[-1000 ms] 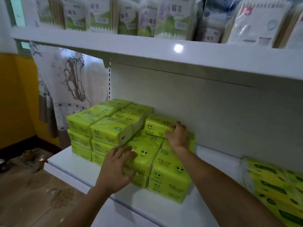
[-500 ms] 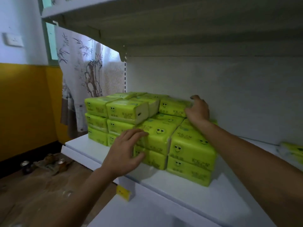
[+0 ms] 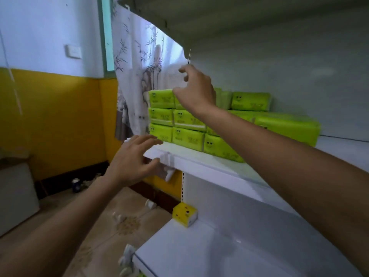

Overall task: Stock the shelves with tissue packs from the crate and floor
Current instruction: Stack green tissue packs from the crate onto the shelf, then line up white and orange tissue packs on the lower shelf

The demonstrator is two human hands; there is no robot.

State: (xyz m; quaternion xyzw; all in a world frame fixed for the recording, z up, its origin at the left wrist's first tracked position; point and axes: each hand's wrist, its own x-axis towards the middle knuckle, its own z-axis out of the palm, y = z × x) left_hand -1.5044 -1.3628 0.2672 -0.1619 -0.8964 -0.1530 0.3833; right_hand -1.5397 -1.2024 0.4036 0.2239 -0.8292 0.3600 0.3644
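The green tissue packs (image 3: 187,118) sit stacked on the white middle shelf (image 3: 199,156), three layers high at its left end and lower toward the right, with one more pack lying on top near the back panel. The right hand (image 3: 196,92) hangs in the air in front of the top row, fingers loosely bent and spread, holding nothing; its forearm crosses in front of the stack. The left hand (image 3: 133,160) is at the shelf's front left corner, fingers straight and fanned, empty, its fingertips just beside the lowest left pack; whether they touch it cannot be told. A small yellow pack (image 3: 184,214) stands at the back left corner of the lower shelf (image 3: 199,256). Behind the stack hangs a white curtain (image 3: 139,66) printed with bamboo. The wall to the left is yellow below and pale above, with a switch plate (image 3: 73,51) on it. A can (image 3: 75,184) stands on the floor (image 3: 99,216) by the wall.
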